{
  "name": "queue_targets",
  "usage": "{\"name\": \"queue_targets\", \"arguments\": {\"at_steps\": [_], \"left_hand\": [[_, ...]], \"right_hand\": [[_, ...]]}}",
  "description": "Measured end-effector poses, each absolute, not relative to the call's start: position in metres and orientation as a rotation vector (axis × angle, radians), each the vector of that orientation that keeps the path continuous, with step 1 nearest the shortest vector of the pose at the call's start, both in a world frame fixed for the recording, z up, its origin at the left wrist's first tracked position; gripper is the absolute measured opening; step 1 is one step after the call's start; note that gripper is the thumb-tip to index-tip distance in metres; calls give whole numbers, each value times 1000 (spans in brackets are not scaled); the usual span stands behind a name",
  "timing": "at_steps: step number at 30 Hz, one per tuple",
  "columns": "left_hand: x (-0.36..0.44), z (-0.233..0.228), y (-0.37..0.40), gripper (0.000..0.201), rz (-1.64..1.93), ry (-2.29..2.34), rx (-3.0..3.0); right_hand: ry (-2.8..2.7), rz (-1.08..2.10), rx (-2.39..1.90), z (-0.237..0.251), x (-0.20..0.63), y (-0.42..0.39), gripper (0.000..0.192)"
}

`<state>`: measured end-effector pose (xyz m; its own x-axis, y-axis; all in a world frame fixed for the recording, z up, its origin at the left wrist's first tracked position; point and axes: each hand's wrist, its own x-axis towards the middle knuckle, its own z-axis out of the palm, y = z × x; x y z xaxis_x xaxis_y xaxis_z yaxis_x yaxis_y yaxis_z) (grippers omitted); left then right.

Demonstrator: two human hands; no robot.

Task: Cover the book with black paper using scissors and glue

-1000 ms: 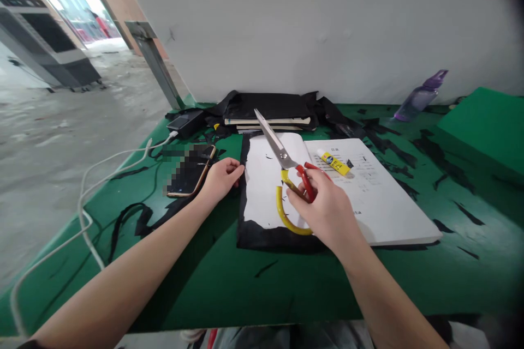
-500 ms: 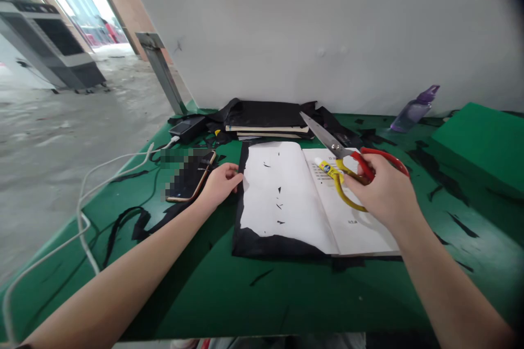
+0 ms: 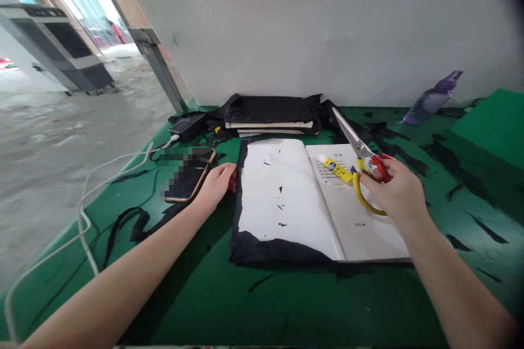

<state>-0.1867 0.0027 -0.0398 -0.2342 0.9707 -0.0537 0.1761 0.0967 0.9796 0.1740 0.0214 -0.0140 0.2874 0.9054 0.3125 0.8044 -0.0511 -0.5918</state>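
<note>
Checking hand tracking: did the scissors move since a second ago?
Yes. The scissors in the right hand moved right: they were over the open book's left page, now over its right page, beyond the glue tube.

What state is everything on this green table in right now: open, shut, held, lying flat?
book: open, lying flat on black cloth
scissors: blades shut, held above the book
right hand: gripping the scissors' handles
left hand: resting at the book's left edge
glue tube: lying on the right page
phone: lying flat
purple bottle: lying tilted by the wall
stacked books: closed, under black cloth
</note>
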Motion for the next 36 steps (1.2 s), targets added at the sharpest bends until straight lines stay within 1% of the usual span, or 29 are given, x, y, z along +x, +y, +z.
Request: {"name": "queue_targets", "arguments": {"at_steps": [4,9,14,21,30,33,36], "left_hand": [[-187,-40,2,24,1198,1571,1208],[-188,-41,1,19,1173,1626,1273],[-190,-42,1,19,1133,1646,1343],[-190,-40,-1,19,1102,1669,1398],[-190,-39,-2,19,1079,1690,1442],[-190,-38,-2,23,1075,1690,1454],[-190,-38,-2,30,1080,1688,1453]], "right_hand": [[-1480,294,-1800,-15,177,24,34],[-1447,305,-1829,-17,178,25,37],[-1431,338,-1849,-16,177,26,37],[-1404,386,-1905,-16,174,26,42],[-1469,292,-1902,-16,175,26,40],[-1455,264,-1894,-17,180,27,38],[-1430,221,-1891,-16,186,30,35]]}}
